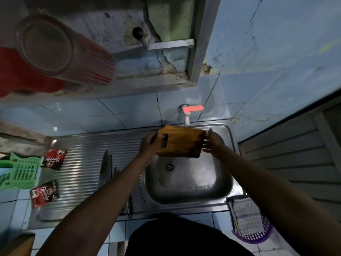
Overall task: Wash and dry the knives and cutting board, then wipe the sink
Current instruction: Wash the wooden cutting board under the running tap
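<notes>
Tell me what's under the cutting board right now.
The cutting board is held over the sink; the bare wet basin and its drain show below. The basin's back wall behind it is covered.

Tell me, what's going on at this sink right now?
A person is holding a wooden cutting board over the sink, just under the tap. The left hand grips the end with the handle slot, while the right hand rests open-fingered against the other end. I cannot tell whether water is running. Knives lie on the ribbed drainboard to the left, and a checked cloth sits in a purple basket to the right.
</notes>
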